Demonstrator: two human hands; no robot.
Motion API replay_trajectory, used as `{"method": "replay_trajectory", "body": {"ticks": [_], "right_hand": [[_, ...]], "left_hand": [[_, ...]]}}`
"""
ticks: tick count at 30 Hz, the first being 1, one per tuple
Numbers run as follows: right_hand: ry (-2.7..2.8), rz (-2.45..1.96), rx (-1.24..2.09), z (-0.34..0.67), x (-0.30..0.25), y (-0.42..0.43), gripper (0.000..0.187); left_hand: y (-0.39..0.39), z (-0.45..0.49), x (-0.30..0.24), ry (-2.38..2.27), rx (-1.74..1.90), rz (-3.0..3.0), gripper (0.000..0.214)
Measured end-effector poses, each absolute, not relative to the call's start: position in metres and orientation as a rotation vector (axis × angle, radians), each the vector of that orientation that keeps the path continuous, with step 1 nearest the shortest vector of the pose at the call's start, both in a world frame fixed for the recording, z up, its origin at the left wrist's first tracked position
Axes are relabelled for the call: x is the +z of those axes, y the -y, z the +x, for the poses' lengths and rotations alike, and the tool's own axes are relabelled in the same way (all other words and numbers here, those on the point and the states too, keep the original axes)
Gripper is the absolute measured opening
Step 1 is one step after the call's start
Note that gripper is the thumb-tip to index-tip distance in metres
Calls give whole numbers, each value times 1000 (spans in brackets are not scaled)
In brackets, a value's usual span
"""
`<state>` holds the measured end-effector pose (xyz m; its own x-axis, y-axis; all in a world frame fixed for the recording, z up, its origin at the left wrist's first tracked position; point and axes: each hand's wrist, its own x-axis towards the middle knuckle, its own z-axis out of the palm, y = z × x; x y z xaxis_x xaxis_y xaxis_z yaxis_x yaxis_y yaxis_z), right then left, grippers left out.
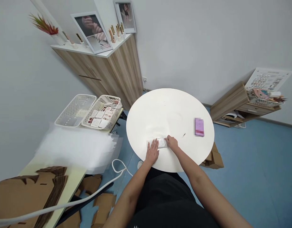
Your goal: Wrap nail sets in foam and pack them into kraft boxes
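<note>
Our left hand (152, 152) lies open and flat, fingers spread, on the near end of a clear plastic bag (158, 143), not closing on it. Our right hand (171, 143) rests on the bag's other end with its fingers together; the thumb is hidden, so we cannot tell whether it pinches or only presses. Something white shows inside the bag, but glare hides what it is. The bag lies at the near edge of a round white table (169, 110). Toward the table's right edge lies a pink box (199, 127), its print blurred past reading. Beyond the table's left edge, a white plastic basket (76, 110) sits beside a second basket (114, 107) holding printed cards (98, 118), their writing too small to read. Flattened cardboard (24, 196) runs out of view at the lower left
</note>
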<state>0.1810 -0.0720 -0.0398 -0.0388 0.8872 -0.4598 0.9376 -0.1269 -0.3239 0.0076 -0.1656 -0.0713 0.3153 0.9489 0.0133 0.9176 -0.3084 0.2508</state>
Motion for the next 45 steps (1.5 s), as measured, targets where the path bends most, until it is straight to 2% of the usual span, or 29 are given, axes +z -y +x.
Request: {"method": "replay_trajectory", "body": {"ticks": [7,9,12,14,18,21,23,31,41,45], "right_hand": [[-1974,2209,-931,188,-47,78,19],[-2050,2257,-852,189,-44,83,19],[-2403,2207,-586,188,-35,93,31],[-2677,1989,-470,185,-29,102,39],[-2920,1522,-482,177,-34,120,56],[-2858,1527,-537,173,-51,130,68],[-2814,1582,-553,171,-61,133,69],[-2725,1807,-618,158,-57,135,58],[-2227,2177,-1294,165,-38,132,22],[-2068,2354,-1493,163,-34,119,20]], "left_hand": [[150,7,-68,-1706,199,2327,66],[144,5,-67,-1670,190,2350,64],[137,2,-67,-1597,183,2395,63],[134,-1,-68,-1556,182,2418,62],[129,-7,-71,-1472,188,2432,60],[124,-12,-72,-1409,216,2426,60],[120,-16,-73,-1366,225,2423,58],[112,-45,-76,-1184,382,2337,48],[99,-72,-40,-1087,148,2055,31],[88,-77,-37,-1214,116,1924,33]]}}
